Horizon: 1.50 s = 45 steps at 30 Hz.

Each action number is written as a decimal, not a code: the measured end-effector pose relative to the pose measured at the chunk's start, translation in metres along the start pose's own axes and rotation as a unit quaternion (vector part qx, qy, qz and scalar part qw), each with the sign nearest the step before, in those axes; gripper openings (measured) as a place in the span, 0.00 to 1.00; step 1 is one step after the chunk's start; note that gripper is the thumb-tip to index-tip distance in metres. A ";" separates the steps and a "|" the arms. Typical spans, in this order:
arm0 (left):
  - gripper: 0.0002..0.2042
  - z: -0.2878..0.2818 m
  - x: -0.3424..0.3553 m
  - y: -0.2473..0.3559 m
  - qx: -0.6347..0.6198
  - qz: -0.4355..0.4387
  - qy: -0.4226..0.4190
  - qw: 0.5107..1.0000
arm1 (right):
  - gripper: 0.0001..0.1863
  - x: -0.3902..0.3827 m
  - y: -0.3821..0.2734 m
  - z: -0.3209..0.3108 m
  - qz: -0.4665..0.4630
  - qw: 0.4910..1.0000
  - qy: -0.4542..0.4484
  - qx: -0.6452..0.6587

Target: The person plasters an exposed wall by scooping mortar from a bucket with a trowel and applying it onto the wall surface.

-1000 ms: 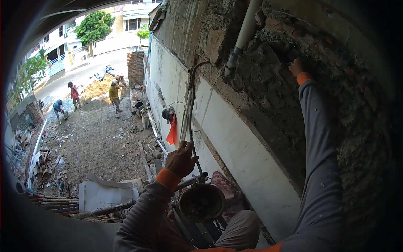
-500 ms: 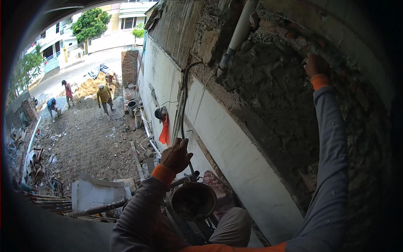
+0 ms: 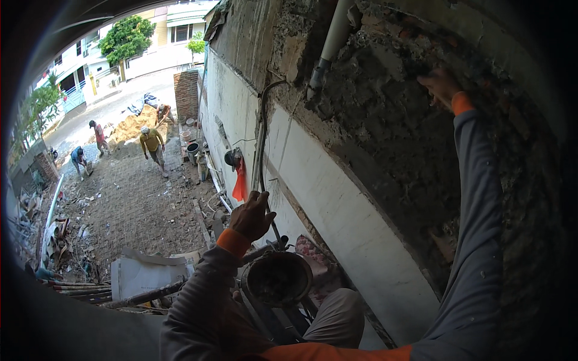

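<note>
My left hand [image 3: 251, 215] is closed around a dark cable [image 3: 263, 129] that hangs down the white wall beside a pale rod. Just below that hand, a round bucket [image 3: 277, 280] with grey material inside stands close to my knee. High on the right, my right hand [image 3: 442, 87] is at the upper edge of rough, dark wet mortar [image 3: 385, 132] on the wall. Its fingers are bent and shadowed, and whatever they hold cannot be made out. A grey-white pipe [image 3: 331, 45] comes down the wall left of the mortar.
A white wall strip [image 3: 355, 222] runs diagonally under the mortar. An orange cloth [image 3: 239, 180] hangs on the wall. Far below, several people, one in a yellow shirt [image 3: 152, 141], are on rubble ground near a sand pile [image 3: 135, 124]. Poles [image 3: 84, 292] and a white sack [image 3: 141, 277] lie at lower left.
My right hand has shifted slightly left along the mortar's upper edge, and its fingers now point left. My left hand stays at the cable. The view has moved a little.
</note>
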<state>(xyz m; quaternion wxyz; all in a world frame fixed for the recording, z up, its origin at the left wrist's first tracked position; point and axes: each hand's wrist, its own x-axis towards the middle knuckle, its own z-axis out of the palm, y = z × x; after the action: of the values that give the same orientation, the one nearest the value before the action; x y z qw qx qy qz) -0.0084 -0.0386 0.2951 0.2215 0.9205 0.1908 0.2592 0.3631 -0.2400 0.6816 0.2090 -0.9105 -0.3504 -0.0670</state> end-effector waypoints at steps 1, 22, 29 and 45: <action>0.24 0.000 0.002 0.005 0.000 0.006 -0.005 1.000 | 0.29 0.014 0.029 -0.005 -0.057 0.939 0.224 -0.253; 0.20 -0.015 -0.015 0.002 0.021 -0.036 -0.015 0.999 | 0.15 -0.308 0.076 0.390 -0.280 0.858 -0.380 -0.204; 0.26 -0.010 -0.017 0.005 0.031 -0.043 -0.065 0.996 | 0.10 -0.359 0.081 0.581 -0.349 0.857 -0.133 -0.356; 0.26 -0.015 -0.014 -0.003 0.032 -0.056 -0.082 0.995 | 0.11 -0.352 0.068 0.532 -0.367 0.819 -0.118 -0.426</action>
<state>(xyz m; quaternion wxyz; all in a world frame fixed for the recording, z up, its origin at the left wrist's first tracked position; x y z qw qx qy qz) -0.0284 -0.0379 0.3000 0.2208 0.9332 0.2316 0.1636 0.1327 -0.2725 0.0835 -0.2826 -0.7136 -0.6173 -0.1729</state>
